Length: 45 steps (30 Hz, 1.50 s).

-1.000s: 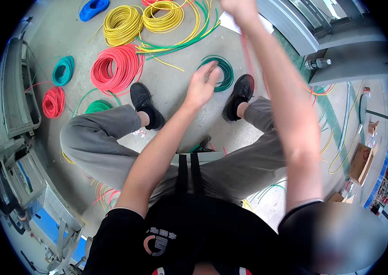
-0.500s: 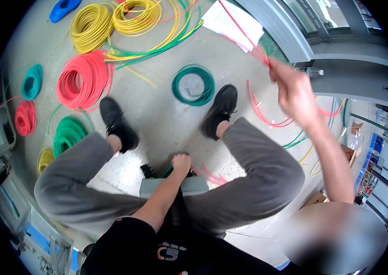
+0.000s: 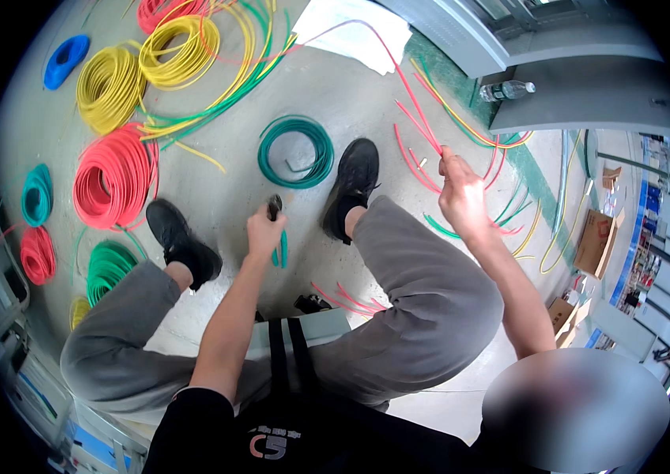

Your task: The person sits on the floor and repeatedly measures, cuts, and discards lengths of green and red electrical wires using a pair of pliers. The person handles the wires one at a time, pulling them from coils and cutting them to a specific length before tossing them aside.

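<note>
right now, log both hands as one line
left hand: holds green-handled tool; right hand: holds red wires; dark green coil: on floor

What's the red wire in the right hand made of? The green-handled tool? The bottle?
The red wire in the right hand looks coated in smooth, evenly coloured plastic; the inside doesn't show. The tool in the left hand has green handles, perhaps plastic or rubber, and a dark head, maybe metal. The bottle, see-through and glossy, seems plastic.
</note>
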### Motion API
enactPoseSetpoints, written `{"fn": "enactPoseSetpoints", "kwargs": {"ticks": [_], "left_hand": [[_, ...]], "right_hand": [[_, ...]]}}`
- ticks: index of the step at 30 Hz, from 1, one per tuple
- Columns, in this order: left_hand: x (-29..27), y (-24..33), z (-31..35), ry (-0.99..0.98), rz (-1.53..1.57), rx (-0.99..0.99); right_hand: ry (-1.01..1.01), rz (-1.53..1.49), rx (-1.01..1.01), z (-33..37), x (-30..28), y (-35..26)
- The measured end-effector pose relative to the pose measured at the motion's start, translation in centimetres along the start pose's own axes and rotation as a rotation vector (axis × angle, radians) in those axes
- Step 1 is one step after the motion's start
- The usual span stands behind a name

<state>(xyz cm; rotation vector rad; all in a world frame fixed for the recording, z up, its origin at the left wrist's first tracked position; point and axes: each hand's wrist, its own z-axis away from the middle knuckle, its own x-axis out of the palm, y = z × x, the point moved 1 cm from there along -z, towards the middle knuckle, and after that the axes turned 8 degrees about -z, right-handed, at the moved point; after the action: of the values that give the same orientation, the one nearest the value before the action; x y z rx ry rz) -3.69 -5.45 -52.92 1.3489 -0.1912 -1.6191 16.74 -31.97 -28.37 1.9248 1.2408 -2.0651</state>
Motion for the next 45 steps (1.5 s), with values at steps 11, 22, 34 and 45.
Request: {"fn": "enactPoseSetpoints", "kwargs": {"ticks": [11,22,34,45], "left_hand": [[-8.1,23.3,-5.2,-0.944,0.771,-0.143],[2.4,29.2,-7.7,-1.155,0.019,0.278],[7.1,30.2,-9.0,-1.229,0.148,0.514],[7.0,30.5,-9.1,-1.201,0.129,0.629]], "right_hand": [[0.081,0.156,0.203,8.4,-0.4,5.9],[-0.106,0.374,0.115,11.4,-3.4,9.5],[-0.100,0.269,0.151,11.8,-4.6,10.2],[-0.108,0.265,0.124,11.8,-4.3,9.7]]}}
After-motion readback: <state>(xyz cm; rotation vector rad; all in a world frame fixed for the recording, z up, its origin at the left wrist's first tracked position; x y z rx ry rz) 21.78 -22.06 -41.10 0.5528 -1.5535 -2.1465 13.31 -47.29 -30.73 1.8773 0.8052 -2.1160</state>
